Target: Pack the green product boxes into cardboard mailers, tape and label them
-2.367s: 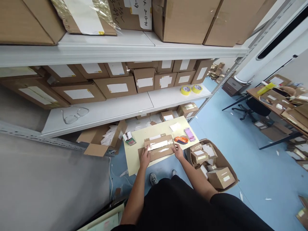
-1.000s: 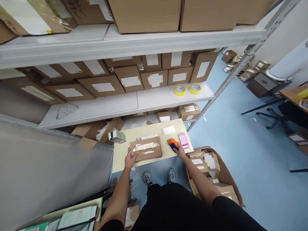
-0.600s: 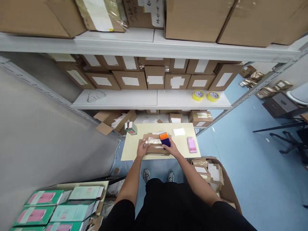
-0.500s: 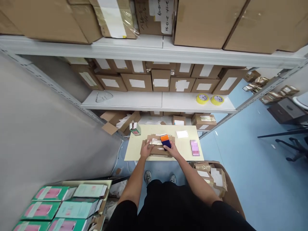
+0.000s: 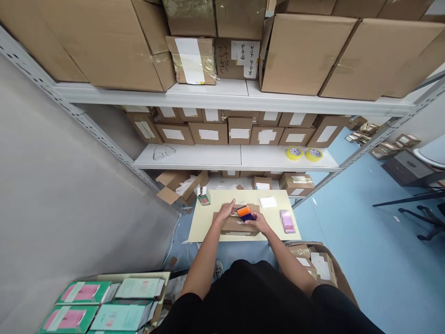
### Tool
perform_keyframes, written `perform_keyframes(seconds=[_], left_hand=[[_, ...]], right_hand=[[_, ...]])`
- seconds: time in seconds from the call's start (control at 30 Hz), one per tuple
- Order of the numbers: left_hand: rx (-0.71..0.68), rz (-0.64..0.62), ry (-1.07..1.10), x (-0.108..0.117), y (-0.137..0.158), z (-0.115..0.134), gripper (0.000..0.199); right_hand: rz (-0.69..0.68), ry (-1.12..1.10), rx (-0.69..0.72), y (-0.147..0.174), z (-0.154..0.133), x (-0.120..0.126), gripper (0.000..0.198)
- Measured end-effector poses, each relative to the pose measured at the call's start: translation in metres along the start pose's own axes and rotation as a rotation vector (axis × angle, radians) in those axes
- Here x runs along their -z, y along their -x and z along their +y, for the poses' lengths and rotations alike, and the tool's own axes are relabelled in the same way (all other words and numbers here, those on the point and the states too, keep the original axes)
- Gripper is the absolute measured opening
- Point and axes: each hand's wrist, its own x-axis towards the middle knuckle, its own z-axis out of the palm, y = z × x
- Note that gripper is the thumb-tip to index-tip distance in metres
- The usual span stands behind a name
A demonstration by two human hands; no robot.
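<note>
My right hand (image 5: 257,221) grips a small orange and dark blue block-shaped object (image 5: 245,212) by its dark end, tilted above the cardboard. What kind of object it is, I cannot make out. My left hand (image 5: 226,211) is at the left of its orange end, fingers stretched out; whether they touch it is unclear. Below both hands lies a brown cardboard parcel (image 5: 239,227) with clear tape and a pale strip on top, partly covered by the hands. It rests on a pale yellow table (image 5: 203,227).
A small green and white box (image 5: 203,196) stands at the table's back left. At the right lie a white paper (image 5: 268,202) and a pink item (image 5: 287,221). Shelves with boxes rise behind, holding two yellow tape rolls (image 5: 294,153). A bin of parcels (image 5: 320,266) is right of me.
My left hand has come off the parcel's left part and moved up beside the orange end. The orange and blue object has tilted in my right hand. The camera view has shifted.
</note>
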Motion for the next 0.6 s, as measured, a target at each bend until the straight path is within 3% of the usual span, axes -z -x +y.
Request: perform_keyframes(seconds=[0.1, 0.2, 0.43, 0.6], left_hand=[[0.015, -0.054, 0.146, -0.003, 0.006, 0.019, 0.06], [-0.076, -0.035, 0.244, 0.001, 0.014, 0.029, 0.05], [-0.323, 0.285, 0.105, 0.012, 0.03, 0.034, 0.032], [-0.364, 0.488, 0.06, 0.012, 0.04, 0.019, 0.03]], right_hand=[[-0.034, 0.048, 0.011, 0.003, -0.011, -0.001, 0.046], [-0.078, 0.068, 0.036, 0.007, -0.02, -0.001, 0.045], [-0.158, 0.139, 0.092, 0.018, -0.029, -0.002, 0.046], [-0.11, 0.22, 0.047, 0.015, -0.036, -0.009, 0.044]])
